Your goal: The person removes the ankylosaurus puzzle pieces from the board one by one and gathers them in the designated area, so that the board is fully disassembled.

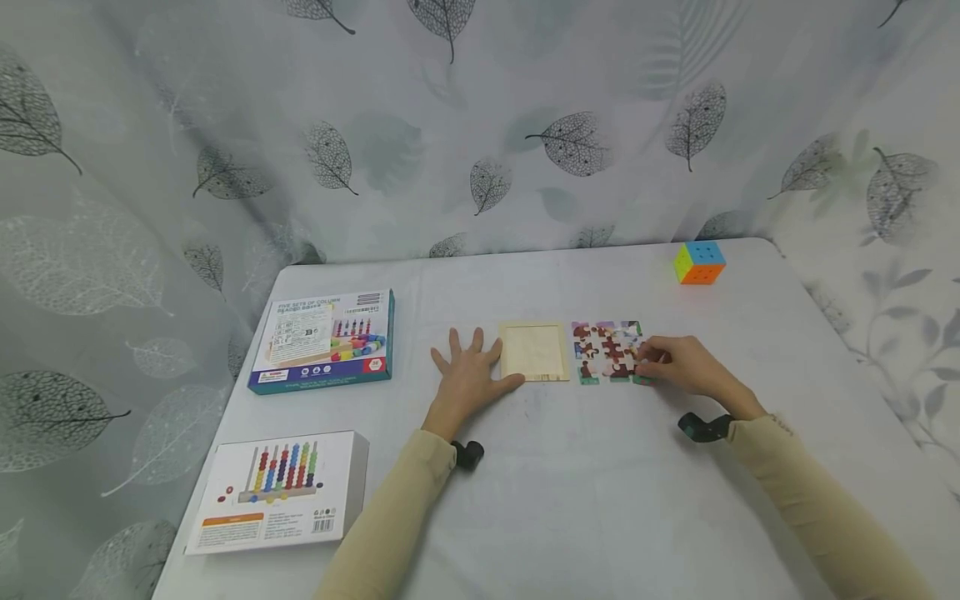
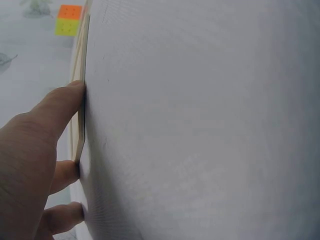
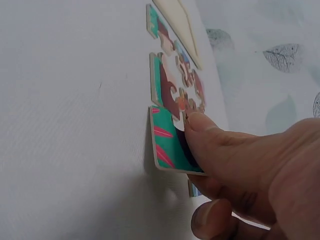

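Observation:
A shallow square wooden puzzle tray lies on the white table, its inside bare. My left hand is spread flat at its left side, with the thumb at the near left corner and a finger along the edge. Just right of the tray, several jigsaw pieces with brown figures are laid out in rows with small gaps. My right hand pinches the near right corner puzzle piece, green with pink stripes, between thumb and fingers. That piece sits close beside its neighbours, tilted slightly in the right wrist view.
A bead-toy box lies at the back left, and a white abacus box at the front left. At the back right stands a coloured puzzle cube. Behind the table hangs a leaf-patterned cloth.

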`<act>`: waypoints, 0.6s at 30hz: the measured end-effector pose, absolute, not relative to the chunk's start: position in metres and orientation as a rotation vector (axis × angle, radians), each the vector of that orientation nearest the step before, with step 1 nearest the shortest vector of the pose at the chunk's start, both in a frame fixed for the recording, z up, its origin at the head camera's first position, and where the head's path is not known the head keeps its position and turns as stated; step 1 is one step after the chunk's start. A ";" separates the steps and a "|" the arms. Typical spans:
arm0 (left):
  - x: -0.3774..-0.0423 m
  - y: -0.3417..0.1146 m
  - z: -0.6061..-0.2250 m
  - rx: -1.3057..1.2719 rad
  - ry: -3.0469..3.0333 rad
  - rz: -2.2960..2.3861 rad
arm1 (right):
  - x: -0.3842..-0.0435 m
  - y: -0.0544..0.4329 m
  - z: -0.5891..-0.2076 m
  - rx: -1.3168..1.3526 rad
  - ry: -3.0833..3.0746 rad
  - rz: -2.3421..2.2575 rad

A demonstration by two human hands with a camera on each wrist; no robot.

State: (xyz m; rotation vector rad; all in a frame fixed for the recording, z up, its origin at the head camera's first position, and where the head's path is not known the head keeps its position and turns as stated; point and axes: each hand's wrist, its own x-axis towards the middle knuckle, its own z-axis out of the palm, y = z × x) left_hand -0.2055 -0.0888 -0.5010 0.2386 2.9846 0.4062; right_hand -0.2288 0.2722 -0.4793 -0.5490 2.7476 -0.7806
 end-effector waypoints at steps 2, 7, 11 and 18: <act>-0.205 -0.089 -0.501 0.238 2.984 0.408 | -0.229 0.273 -0.479 -0.535 2.752 -0.780; -0.206 -0.089 -0.501 0.242 2.987 0.400 | -0.229 0.274 -0.480 -0.556 2.789 -0.768; -0.206 -0.089 -0.501 0.240 2.983 0.403 | -0.229 0.272 -0.482 -0.520 2.799 -0.756; -0.206 -0.088 -0.501 0.230 2.970 0.407 | -0.230 0.269 -0.484 -0.394 2.788 -0.752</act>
